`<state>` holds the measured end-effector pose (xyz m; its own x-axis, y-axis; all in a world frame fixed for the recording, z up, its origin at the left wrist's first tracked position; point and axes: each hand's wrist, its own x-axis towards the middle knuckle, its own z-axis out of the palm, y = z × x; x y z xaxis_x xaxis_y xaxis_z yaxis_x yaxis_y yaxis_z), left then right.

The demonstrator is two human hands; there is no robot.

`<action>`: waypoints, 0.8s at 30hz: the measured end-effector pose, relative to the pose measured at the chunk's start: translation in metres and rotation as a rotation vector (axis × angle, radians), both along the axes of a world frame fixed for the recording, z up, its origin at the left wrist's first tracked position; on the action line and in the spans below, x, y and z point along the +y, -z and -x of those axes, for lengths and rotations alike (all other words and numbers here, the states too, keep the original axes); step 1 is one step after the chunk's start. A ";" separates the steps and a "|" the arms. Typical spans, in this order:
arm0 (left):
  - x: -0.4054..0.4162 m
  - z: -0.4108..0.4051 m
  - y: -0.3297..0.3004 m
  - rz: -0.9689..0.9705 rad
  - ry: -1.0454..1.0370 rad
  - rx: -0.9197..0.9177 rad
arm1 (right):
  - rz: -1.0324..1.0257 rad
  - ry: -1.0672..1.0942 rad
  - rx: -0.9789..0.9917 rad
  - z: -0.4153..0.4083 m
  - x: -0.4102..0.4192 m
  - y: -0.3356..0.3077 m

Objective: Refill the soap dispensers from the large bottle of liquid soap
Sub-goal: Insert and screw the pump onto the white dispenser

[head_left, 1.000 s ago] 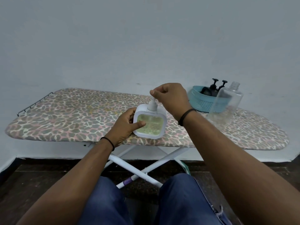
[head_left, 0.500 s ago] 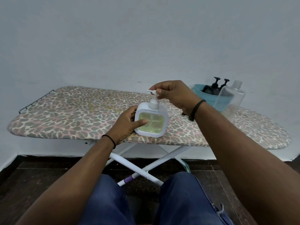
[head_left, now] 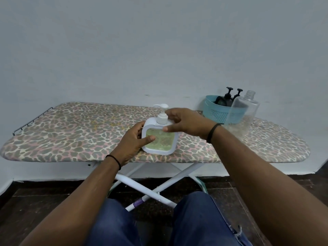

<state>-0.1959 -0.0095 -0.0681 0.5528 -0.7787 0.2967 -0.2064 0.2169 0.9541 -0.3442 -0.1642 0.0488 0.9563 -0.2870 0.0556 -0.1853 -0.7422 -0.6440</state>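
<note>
1. Hands first: two are in view. The left hand (head_left: pixel 132 139) grips one white square soap dispenser (head_left: pixel 158 138), its fingers curled round the left edge and its thumb pressed on the green front panel.
2. The right hand (head_left: pixel 184 124) reaches in at the dispenser's top right corner, thumb laid across the upper front, fingers loosely spread beside the pump neck; whether they clasp the neck or only touch it cannot be told.
3. One white pump head (head_left: pixel 161 106) stands upright on the dispenser, spout pointing left.
4. Greenish liquid shows through the dispenser's clear front window, reaching near the top of it.
5. The dispenser stands upright near the front edge of one ironing board (head_left: pixel 71 135) with a spotted cover, roughly at its middle.
6. One black band circles each wrist, two in all.
7. At the board's far right sits one teal plastic basket (head_left: pixel 218 112).
8. Two black pump heads (head_left: pixel 229 89) stick up out of the basket; the bottles below them are mostly hidden.
9. One clear bottle (head_left: pixel 245 110) with no cap stands upright just in front of and right of the basket, well apart from the dispenser; it looks nearly empty.
10. Crossed white legs (head_left: pixel 150 190) carry the board over one dark floor (head_left: pixel 35 201).
</note>
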 end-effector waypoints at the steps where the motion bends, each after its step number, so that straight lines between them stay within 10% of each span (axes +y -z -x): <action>1: 0.000 -0.002 0.000 0.000 0.003 -0.005 | 0.107 -0.006 0.017 -0.001 0.001 0.001; 18: -0.142 0.076 -0.096 0.024 -0.073 0.003 | 0.022 0.435 -0.260 0.155 -0.090 -0.076; 24: -0.221 0.128 -0.091 -0.159 -0.114 -0.252 | 0.030 0.646 -0.269 0.245 -0.142 -0.071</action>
